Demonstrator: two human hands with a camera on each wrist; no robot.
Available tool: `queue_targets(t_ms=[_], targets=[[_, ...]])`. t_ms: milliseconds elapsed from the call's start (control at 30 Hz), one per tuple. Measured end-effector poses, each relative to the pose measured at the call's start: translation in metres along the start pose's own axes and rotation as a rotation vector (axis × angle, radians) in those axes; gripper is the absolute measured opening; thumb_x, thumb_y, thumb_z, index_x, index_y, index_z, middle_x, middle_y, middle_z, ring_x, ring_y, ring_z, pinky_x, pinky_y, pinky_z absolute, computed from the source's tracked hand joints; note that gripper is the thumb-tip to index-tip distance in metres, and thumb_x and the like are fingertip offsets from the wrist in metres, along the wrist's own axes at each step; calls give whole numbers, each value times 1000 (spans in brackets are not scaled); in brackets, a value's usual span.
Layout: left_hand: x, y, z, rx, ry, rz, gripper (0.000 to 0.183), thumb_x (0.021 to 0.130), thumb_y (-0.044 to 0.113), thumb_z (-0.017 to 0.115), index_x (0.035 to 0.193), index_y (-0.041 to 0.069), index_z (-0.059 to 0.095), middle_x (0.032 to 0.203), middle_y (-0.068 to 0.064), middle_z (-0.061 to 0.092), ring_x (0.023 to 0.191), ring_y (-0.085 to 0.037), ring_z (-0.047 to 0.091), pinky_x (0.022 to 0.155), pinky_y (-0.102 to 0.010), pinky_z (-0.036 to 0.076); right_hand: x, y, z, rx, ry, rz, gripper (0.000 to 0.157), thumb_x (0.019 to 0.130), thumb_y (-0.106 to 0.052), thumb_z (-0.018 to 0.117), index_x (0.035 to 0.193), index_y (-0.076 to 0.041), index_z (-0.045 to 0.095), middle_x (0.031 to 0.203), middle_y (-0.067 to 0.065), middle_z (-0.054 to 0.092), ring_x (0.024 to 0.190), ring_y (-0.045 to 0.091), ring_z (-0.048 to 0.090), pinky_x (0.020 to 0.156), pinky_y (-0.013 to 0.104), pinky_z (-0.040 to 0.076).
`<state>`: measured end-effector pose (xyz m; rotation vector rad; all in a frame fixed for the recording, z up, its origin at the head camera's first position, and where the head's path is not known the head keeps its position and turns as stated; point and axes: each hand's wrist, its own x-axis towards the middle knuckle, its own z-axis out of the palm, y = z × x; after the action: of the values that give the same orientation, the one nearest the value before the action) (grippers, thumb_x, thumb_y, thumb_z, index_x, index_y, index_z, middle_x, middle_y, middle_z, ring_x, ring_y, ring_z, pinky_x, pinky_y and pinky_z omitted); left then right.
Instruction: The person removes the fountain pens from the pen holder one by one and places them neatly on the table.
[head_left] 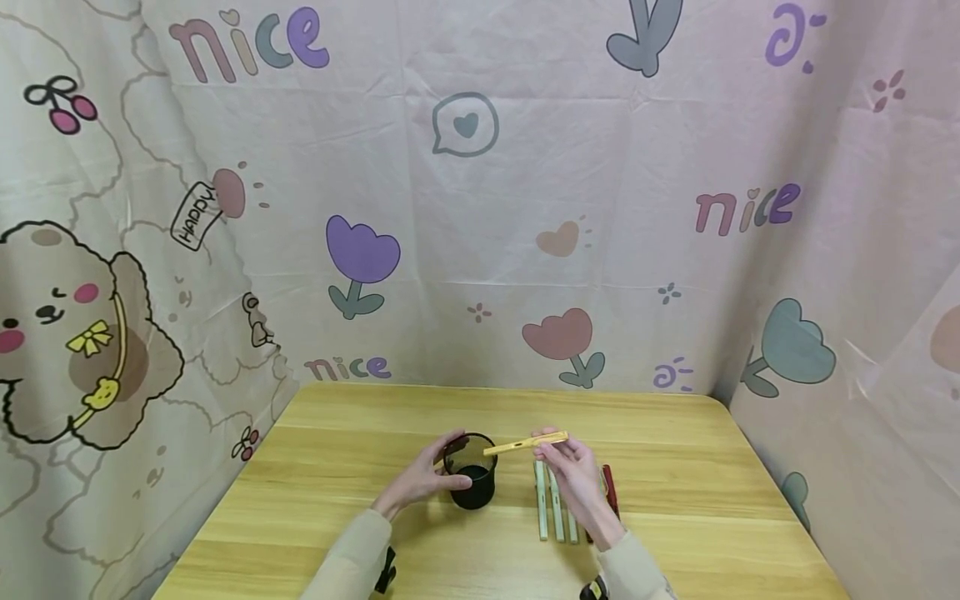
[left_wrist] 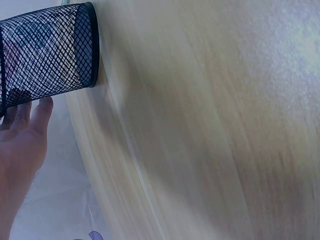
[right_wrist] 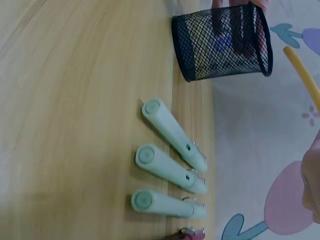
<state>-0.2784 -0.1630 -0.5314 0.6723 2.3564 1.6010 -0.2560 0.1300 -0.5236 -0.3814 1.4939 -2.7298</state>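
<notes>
My left hand (head_left: pixel 420 483) holds a black mesh pen holder (head_left: pixel 476 493) from its left side, thumb across the near side. In the left wrist view, fingers (left_wrist: pixel 40 115) lie against the holder's mesh wall (left_wrist: pixel 45 52). A yellow pen (head_left: pixel 517 446) is pinched in my right hand (head_left: pixel 576 477), its left end close to the holder's rim. The right wrist view shows that pen (right_wrist: pixel 303 74) apart from the holder (right_wrist: pixel 225 42). Several light green pens (head_left: pixel 542 508) lie side by side below the right hand, with a dark red pen (head_left: pixel 611 490) beyond, partly hidden by the hand.
All of this is on a light wooden table (head_left: pixel 315 467). Printed cloth (head_left: pixel 465 250) hangs behind the table's far edge and along both sides. In the right wrist view, a bit of red pen (right_wrist: pixel 187 234) shows beside the green pens (right_wrist: pixel 172 132).
</notes>
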Motion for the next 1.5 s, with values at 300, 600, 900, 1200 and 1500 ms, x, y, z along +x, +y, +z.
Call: queue_targets(t_ms=[300, 600, 900, 1200, 1500], targets=[[0, -1, 0, -21, -4, 3, 90, 88, 26, 79, 158, 7, 27, 161, -23, 35, 150, -49, 26, 119, -64, 31, -9, -11, -20, -58, 87, -83, 21, 100, 2, 55, 118, -2, 63, 100, 1, 75, 79, 4, 67, 73, 14, 59], [0, 1, -1, -36, -15, -1, 91, 88, 26, 79, 159, 4, 25, 161, -22, 34, 151, -47, 26, 120, -63, 32, -21, -24, -43, -254, 165, -87, 20, 104, -10, 52, 119, -20, 60, 91, -7, 67, 70, 1, 57, 61, 11, 51], [0, 1, -1, -27, -13, -8, 90, 89, 24, 79, 159, 5, 26, 162, -21, 34, 151, -47, 25, 119, -64, 31, -35, -38, -72, -389, 248, -71, 24, 104, -11, 54, 126, -2, 57, 97, -15, 68, 86, 0, 62, 77, 14, 55], [0, 0, -1, -38, -10, -12, 89, 88, 25, 79, 159, 8, 27, 162, -20, 34, 152, -45, 24, 120, -64, 30, -41, -49, -99, -513, 299, -1, 30, 103, -14, 58, 127, 4, 56, 95, -18, 71, 90, 0, 65, 82, 15, 57], [-1, 1, -2, -38, -19, 2, 88, 89, 23, 78, 159, 7, 26, 161, -22, 35, 151, -47, 25, 119, -65, 30, -42, -54, -113, -651, 305, 102, 46, 102, -14, 60, 137, 12, 47, 91, -22, 68, 89, 1, 65, 79, 14, 56]])
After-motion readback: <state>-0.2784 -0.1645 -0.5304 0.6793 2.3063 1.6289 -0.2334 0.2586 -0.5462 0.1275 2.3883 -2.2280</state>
